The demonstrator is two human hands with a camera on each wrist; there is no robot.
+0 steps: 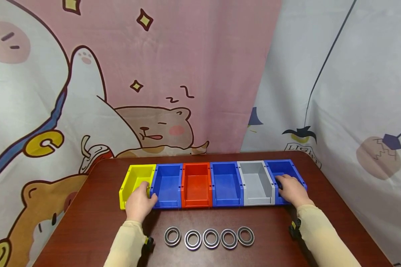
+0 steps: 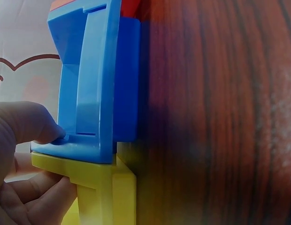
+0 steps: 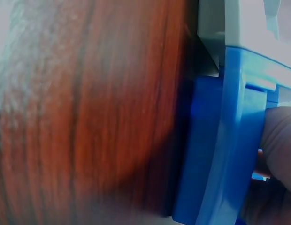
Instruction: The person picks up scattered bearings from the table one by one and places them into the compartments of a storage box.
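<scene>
Fingers of the left hand [image 1: 140,203] curl into the yellow bin [image 1: 137,175], thumb against the blue bin [image 1: 168,191] alongside, pinching their joined walls; right hand [image 1: 291,190] sits at the end blue bin [image 1: 282,168] (grip hidden, can't tell), so move both ends together, keeping the row on the bench [image 1: 87,222] off the bearings [image 1: 211,246].

Left hand [image 1: 140,203] pinches the touching walls of yellow bin [image 1: 136,176] and adjacent blue bin [image 1: 169,185]; right hand [image 1: 292,190] is inside far-right blue bin [image 1: 282,168]!

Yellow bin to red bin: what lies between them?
A single blue bin stands between the yellow bin and the red bin, as the head view shows.
</scene>
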